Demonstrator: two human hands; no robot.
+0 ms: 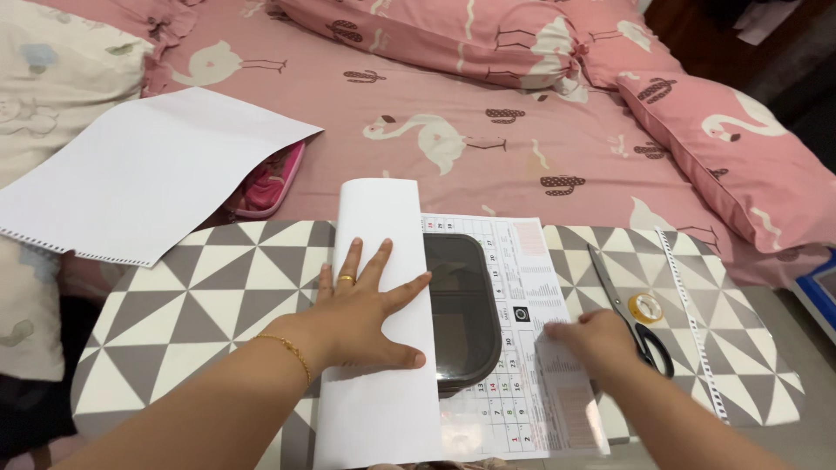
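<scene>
Two hands work at one low table with a grey-and-white triangle-patterned top (192, 296) beside a pink flamingo-print bed (435, 113). The left hand (366, 309), fingers spread, presses flat on one folded white paper sheet (379, 226) lying partly over one dark rounded-rectangular box (461, 313). The right hand (596, 335), well apart from it, rests fingers down on one printed calendar page (522, 287); its grip cannot be told. One pair of black-handled scissors (631, 313) and one small tape roll (645, 306) lie just beside it.
</scene>
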